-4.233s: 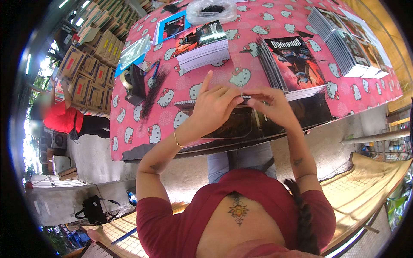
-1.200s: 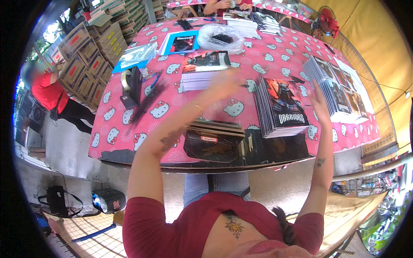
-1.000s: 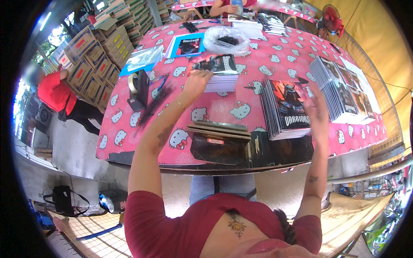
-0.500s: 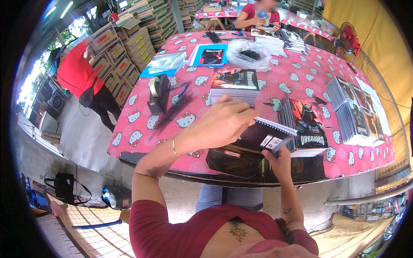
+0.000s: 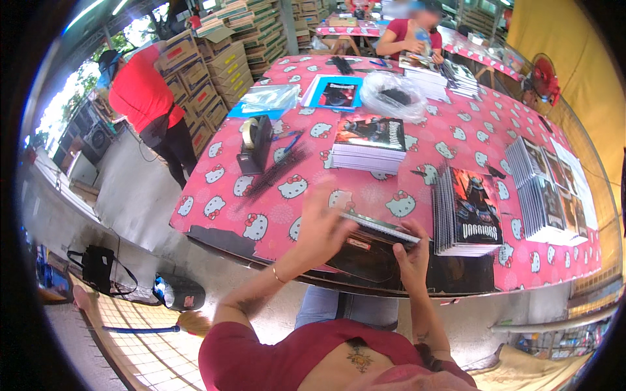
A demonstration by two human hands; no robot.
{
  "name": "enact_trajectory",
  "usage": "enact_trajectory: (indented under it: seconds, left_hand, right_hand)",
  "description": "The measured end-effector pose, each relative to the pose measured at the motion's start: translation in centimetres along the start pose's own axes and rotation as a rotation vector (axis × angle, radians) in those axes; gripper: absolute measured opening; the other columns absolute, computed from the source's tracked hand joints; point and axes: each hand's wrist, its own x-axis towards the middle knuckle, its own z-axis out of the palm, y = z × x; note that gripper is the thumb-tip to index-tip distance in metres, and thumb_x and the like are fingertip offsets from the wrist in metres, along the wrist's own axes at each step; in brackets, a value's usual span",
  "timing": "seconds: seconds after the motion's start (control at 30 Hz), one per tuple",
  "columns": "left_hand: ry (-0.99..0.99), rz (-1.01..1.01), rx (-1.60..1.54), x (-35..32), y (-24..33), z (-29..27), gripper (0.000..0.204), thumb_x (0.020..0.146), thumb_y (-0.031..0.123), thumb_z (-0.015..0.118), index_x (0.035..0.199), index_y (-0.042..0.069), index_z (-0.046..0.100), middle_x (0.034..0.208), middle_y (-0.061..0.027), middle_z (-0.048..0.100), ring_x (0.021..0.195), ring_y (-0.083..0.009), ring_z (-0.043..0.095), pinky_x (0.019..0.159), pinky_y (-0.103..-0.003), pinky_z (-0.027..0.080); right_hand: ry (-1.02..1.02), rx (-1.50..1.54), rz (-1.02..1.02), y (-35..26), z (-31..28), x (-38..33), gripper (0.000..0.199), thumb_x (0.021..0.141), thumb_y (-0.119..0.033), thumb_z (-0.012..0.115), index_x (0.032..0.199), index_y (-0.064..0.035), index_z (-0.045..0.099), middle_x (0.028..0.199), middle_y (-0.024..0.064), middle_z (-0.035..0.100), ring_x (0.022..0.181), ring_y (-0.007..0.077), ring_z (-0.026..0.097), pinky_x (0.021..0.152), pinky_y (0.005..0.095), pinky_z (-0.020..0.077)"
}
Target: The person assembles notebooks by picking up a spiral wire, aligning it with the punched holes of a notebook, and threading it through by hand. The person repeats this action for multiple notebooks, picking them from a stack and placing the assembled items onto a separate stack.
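The left hand lies flat, fingers spread, on top of a spiral notebook held at the near edge of the table. The right hand grips the same notebook from below and from its right side, thumb up against the cover. The notebook is roughly level, its wire binding facing away from the person, and it sits just above a dark bag resting on the table edge. Just to the right of the notebook stands a stack of notebooks with a dark illustrated cover, touching the table. Farther back, near the table centre, lies a second stack. To its left are a tape dispenser and a bundle of black binding combs, close together. A clear plastic bag lies behind the centre stack. Rows of fanned notebooks occupy the right side of the table. A person in a red shirt stands well apart at the left, beside stacked cardboard boxes. Another person sits at the far end of the table.
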Motion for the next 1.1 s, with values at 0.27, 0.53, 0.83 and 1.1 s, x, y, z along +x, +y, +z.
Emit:
enact_trajectory:
  seconds: [0.27, 0.53, 0.83, 1.1]
  left_hand:
    - [-0.014, -0.571, 0.078, -1.7, -15.3, 4.9, 0.025, 0.097, 0.016, 0.058, 0.113, -0.003, 0.064, 0.114, -0.0188, 0.062, 0.109, -0.038, 0.058, 0.09, -0.042, 0.051]
    - [-0.013, -0.384, 0.628, -2.5, -23.9, 5.6, 0.032, 0.084, 0.003, 0.061, 0.115, 0.001, 0.059, 0.105, -0.012, 0.062, 0.096, -0.0286, 0.064, 0.081, -0.036, 0.056]
    - [0.024, -0.21, 0.573, -3.9, -22.5, 6.3, 0.053, 0.086, 0.005, 0.061, 0.137, 0.0, 0.05, 0.104, -0.0114, 0.063, 0.097, -0.0279, 0.066, 0.078, -0.039, 0.057]
    - [0.279, -0.129, -0.018, 1.0, -10.4, 2.2, 0.04, 0.096, 0.007, 0.063, 0.135, 0.003, 0.054, 0.093, -0.0142, 0.065, 0.069, -0.0305, 0.062, 0.068, -0.037, 0.053]
  right_hand:
    - [-0.106, -0.069, 0.091, 2.0, -3.4, 2.0, 0.05, 0.092, -0.017, 0.077, 0.133, -0.0001, 0.054, 0.123, 0.0112, 0.064, 0.11, 0.0161, 0.061, 0.098, 0.0303, 0.0483]
    - [-0.074, -0.092, 0.054, 2.6, -3.4, 2.5, 0.054, 0.09, -0.019, 0.08, 0.134, -0.0011, 0.053, 0.118, 0.0079, 0.063, 0.107, 0.0159, 0.061, 0.096, 0.0297, 0.049]
    - [-0.021, -0.556, -0.365, -4.2, -1.0, 4.1, 0.07, 0.088, -0.034, 0.078, 0.141, 0.0006, 0.049, 0.132, 0.0185, 0.056, 0.122, 0.0327, 0.056, 0.107, 0.0442, 0.04]
    - [-0.445, -1.024, -0.381, -3.5, 9.4, 6.6, 0.021, 0.088, -0.018, 0.069, 0.107, -0.0083, 0.069, 0.099, 0.0111, 0.07, 0.091, 0.031, 0.068, 0.081, 0.045, 0.0518]
